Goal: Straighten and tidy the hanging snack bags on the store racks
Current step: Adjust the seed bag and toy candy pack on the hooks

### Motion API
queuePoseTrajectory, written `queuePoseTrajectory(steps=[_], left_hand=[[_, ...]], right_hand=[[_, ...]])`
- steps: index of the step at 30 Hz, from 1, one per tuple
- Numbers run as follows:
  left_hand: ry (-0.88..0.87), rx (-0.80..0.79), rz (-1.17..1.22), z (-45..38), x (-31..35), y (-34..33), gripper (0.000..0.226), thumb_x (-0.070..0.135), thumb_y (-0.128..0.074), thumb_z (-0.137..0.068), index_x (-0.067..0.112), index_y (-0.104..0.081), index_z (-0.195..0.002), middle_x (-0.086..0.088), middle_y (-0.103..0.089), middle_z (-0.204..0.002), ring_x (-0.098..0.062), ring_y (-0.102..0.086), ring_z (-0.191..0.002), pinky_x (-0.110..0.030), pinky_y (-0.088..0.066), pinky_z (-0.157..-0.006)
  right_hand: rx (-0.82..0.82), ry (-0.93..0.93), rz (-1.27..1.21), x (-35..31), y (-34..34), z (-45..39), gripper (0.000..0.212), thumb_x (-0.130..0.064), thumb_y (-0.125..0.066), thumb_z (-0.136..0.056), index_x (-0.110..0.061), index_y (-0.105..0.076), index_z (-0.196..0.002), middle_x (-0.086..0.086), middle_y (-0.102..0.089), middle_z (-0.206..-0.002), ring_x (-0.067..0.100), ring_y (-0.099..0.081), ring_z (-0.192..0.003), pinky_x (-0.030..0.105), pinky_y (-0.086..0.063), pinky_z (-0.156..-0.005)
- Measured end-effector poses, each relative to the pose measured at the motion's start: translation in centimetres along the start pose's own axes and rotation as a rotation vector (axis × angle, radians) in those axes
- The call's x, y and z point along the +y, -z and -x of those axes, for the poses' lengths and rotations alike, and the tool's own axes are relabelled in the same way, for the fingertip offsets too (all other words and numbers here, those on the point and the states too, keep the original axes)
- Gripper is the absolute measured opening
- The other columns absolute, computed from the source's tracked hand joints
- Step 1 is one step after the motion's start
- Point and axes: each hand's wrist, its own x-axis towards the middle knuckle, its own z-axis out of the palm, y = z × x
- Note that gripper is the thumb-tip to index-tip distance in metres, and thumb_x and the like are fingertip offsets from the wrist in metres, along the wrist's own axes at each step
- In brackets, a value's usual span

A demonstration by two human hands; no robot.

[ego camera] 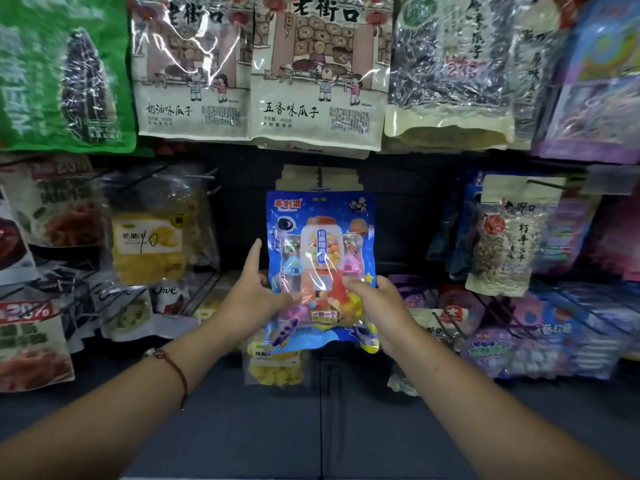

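The blue candy bag [320,268] hangs at the centre of the rack, between both hands. The left hand [254,292], at its 8 o'clock, touches its edge with fingers nearly straight. The right hand [375,299], at 4 o'clock, pinches its lower right side. Both forearms reach forward and upward.

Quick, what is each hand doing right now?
Left hand: open, straight fingers touching the left side of the blue candy bag.
Right hand: grips the bag's lower right edge.
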Motion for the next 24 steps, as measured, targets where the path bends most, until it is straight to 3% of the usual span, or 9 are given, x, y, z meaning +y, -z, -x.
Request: queuePoseTrajectory(steps=[3,5,7,9,12,14,17,21,24], left_hand=[[0.061,-0.086,0.097,1.9,0.9,-0.2,0.114,0.017,-0.082,-0.077,0.038,-0.001,-0.153,0.006,-0.070,-0.113,-0.013,-0.072,-0.089,-0.035,-0.056,-0.077],[0.034,-0.123,0.074,3.3,1.6,-0.3,0.076,0.012,-0.080,-0.077,0.030,-0.040,-0.140,0.002,-0.072,-0.111,-0.012,-0.072,-0.089,-0.037,-0.058,-0.079],[0.017,-0.166,0.051,4.8,2.6,-0.6,0.045,0.008,-0.077,-0.079,0.024,-0.057,-0.116,0.000,-0.075,-0.103,-0.013,-0.073,-0.084,-0.027,-0.058,-0.067],[-0.002,-0.214,0.053,6.0,3.6,-1.0,0.040,0.006,-0.076,-0.080,0.022,-0.058,-0.112,0.005,-0.075,-0.097,-0.012,-0.073,-0.084,-0.021,-0.055,-0.061],[-0.012,-0.237,0.008,7.6,4.7,-1.6,0.044,0.010,-0.078,-0.080,0.026,-0.056,-0.114,0.007,-0.075,-0.099,-0.013,-0.073,-0.088,-0.034,-0.059,-0.075],[-0.026,-0.267,-0.014,8.3,5.5,-2.2,0.047,0.013,-0.079,-0.079,0.027,-0.054,-0.117,0.006,-0.074,-0.102,-0.015,-0.072,-0.091,-0.042,-0.058,-0.084],[-0.078,-0.342,-0.017,9.1,6.8,-3.9,0.048,0.010,-0.077,-0.081,0.024,-0.052,-0.120,0.008,-0.074,-0.102,-0.014,-0.073,-0.089,-0.031,-0.059,-0.074],[-0.145,-0.406,-0.059,9.1,8.3,-7.5,0.044,0.016,-0.076,-0.084,0.026,-0.053,-0.120,0.010,-0.074,-0.102,-0.012,-0.073,-0.087,-0.030,-0.058,-0.075],[-0.181,-0.451,-0.070,8.6,8.9,-10.8,0.039,0.016,-0.075,-0.085,0.027,-0.054,-0.116,0.018,-0.074,-0.097,-0.008,-0.073,-0.084,-0.024,-0.056,-0.071]], right_hand=[[-0.007,-0.004,-0.001,-0.4,1.3,2.1,0.020,-0.035,-0.066,-0.090,-0.021,-0.056,-0.099,-0.005,-0.063,-0.101,0.007,-0.060,-0.087,0.023,-0.041,-0.062],[-0.011,-0.010,0.015,-0.7,2.0,3.5,0.016,-0.033,-0.066,-0.090,-0.022,-0.056,-0.096,-0.001,-0.066,-0.097,0.005,-0.061,-0.078,0.020,-0.042,-0.057],[-0.021,0.009,0.012,-1.1,2.6,4.8,0.022,-0.034,-0.067,-0.088,-0.019,-0.061,-0.103,0.001,-0.072,-0.100,0.011,-0.069,-0.082,0.022,-0.049,-0.060],[-0.004,-0.003,0.006,-1.3,3.2,5.9,0.026,-0.034,-0.069,-0.085,-0.019,-0.062,-0.105,0.000,-0.073,-0.100,0.015,-0.070,-0.088,0.030,-0.055,-0.072],[0.012,-0.003,0.002,-1.8,4.2,7.8,0.047,-0.044,-0.072,-0.073,-0.021,-0.061,-0.112,-0.001,-0.071,-0.107,0.019,-0.068,-0.097,0.044,-0.054,-0.091],[0.023,-0.005,-0.003,-2.0,5.4,8.8,0.060,-0.051,-0.072,-0.065,-0.023,-0.060,-0.117,-0.002,-0.070,-0.111,0.019,-0.067,-0.100,0.043,-0.053,-0.090],[0.050,-0.012,-0.006,-2.0,7.7,10.4,0.036,-0.043,-0.071,-0.078,-0.022,-0.063,-0.107,-0.001,-0.072,-0.106,0.018,-0.068,-0.095,0.038,-0.054,-0.082],[0.122,-0.048,0.039,-1.1,12.1,11.5,0.063,-0.060,-0.071,-0.058,-0.026,-0.064,-0.111,-0.002,-0.071,-0.109,0.023,-0.067,-0.100,0.050,-0.054,-0.091],[0.182,-0.084,0.051,-1.3,15.2,13.4,0.038,-0.046,-0.069,-0.078,-0.024,-0.066,-0.108,0.000,-0.071,-0.108,0.020,-0.066,-0.100,0.039,-0.055,-0.085]])
